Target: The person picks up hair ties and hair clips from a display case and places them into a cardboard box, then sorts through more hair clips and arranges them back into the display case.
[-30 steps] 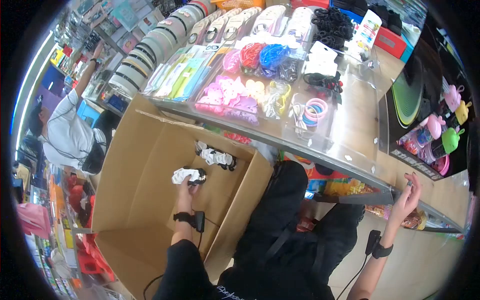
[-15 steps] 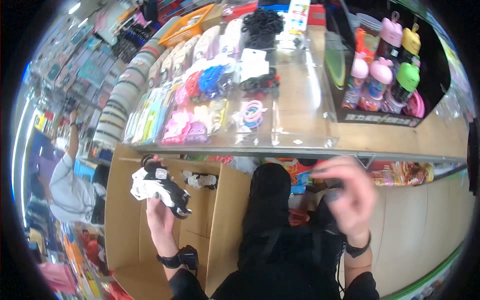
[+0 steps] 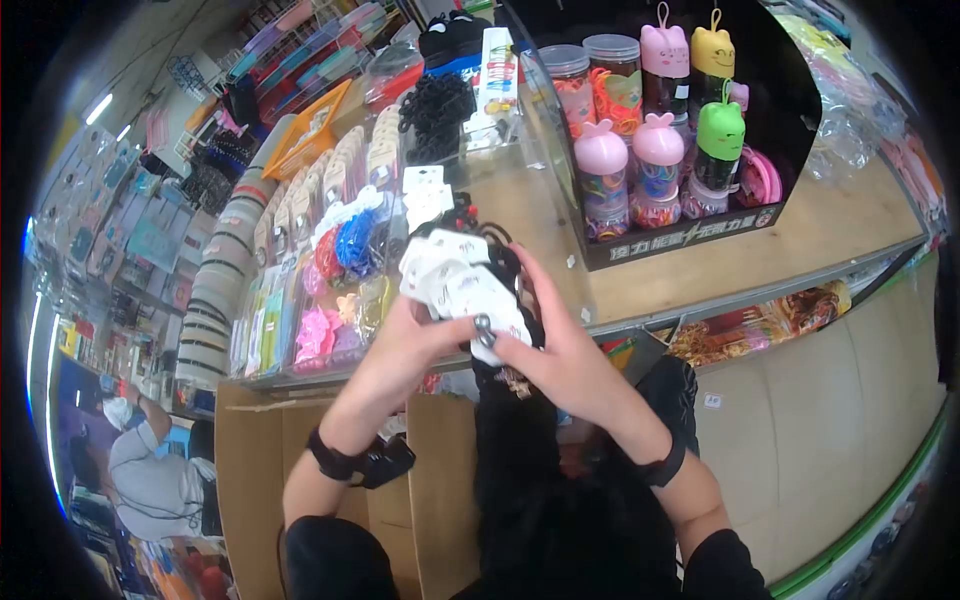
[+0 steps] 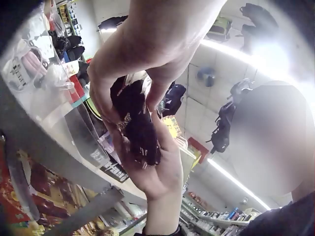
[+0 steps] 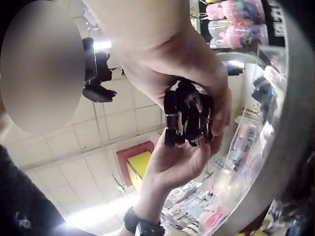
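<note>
A bundle of black hair ties on white cards is held up in front of the shelf edge in the head view. My left hand grips its left side, thumb over the cards. From the right, my right hand grips the other side, its thumb on the lower cards. In the left wrist view the dark bands lie between both hands. The right wrist view shows the black bands end-on, with fingers curled round them.
A clear divided tray of hair accessories lies on the shelf. At the right stands a black display box with animal-topped bottles. Below the shelf is an open cardboard box. A person in a grey shirt is at far left.
My left hand has lifted the bundle out of the cardboard box to above the shelf edge. My right hand has come in from the right and grips it too. The view has turned rightward.
</note>
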### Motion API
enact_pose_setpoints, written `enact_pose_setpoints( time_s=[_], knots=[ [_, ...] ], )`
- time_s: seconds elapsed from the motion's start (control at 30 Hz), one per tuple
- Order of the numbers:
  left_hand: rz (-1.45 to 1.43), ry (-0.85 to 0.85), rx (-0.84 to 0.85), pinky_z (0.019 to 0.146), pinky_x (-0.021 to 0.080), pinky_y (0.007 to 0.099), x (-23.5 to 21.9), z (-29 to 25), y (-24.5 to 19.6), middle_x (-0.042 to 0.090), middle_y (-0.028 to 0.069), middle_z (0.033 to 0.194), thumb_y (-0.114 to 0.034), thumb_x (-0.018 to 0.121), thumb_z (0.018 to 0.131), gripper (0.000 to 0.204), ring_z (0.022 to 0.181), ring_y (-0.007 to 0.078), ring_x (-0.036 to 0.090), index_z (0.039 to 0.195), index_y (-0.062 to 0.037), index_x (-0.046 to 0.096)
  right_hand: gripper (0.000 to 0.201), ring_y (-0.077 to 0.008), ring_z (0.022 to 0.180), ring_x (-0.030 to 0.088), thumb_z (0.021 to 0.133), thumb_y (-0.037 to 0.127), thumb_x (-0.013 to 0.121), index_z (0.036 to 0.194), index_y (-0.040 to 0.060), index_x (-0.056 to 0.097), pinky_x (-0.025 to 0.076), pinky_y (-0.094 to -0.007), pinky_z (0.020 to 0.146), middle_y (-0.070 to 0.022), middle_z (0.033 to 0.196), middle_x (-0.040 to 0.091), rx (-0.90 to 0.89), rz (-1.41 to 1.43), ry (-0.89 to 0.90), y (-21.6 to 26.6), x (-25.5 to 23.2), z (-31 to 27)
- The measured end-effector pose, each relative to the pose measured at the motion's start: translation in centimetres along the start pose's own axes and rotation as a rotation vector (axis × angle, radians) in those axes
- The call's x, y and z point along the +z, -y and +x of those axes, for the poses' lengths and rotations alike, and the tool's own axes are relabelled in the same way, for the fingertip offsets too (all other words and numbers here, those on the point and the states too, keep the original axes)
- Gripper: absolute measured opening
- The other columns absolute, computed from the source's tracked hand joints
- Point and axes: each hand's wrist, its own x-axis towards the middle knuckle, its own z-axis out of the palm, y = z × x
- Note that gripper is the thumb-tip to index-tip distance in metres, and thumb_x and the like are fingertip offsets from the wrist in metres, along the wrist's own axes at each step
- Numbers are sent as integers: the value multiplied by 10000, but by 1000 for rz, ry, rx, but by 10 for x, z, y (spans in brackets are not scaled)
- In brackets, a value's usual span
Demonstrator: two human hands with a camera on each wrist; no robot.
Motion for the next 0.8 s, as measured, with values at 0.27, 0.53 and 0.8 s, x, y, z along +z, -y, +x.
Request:
enact_pose_setpoints(
  time_s=[0.27,0.53,0.8],
  knots=[
    [194,143,7,702,484,266,-24,80,-29,534,68,1079,-89,593,790,455,930,152,562,1192,-44,386,605,-388,749,577,751,186,549,1199,-104,265,456,-449,631,-258,835,573,-37,-745,-18,2,-31,75],
    [36,251,-294,797,450,336,-42,143,-24,527,72,1159,-460,302,914,481,957,187,561,1177,-80,432,691,-388,750,591,722,129,555,1199,-192,172,473,-420,649,-295,807,565,145,-854,115,-38,-49,119],
    [163,239,-399,777,453,317,-55,191,-4,539,66,1142,-365,336,920,390,935,188,567,1166,-83,447,906,-429,1063,468,713,150,606,1327,-53,-29,399,-463,879,-353,1221,336,563,-855,66,-72,-43,137]
  ],
)
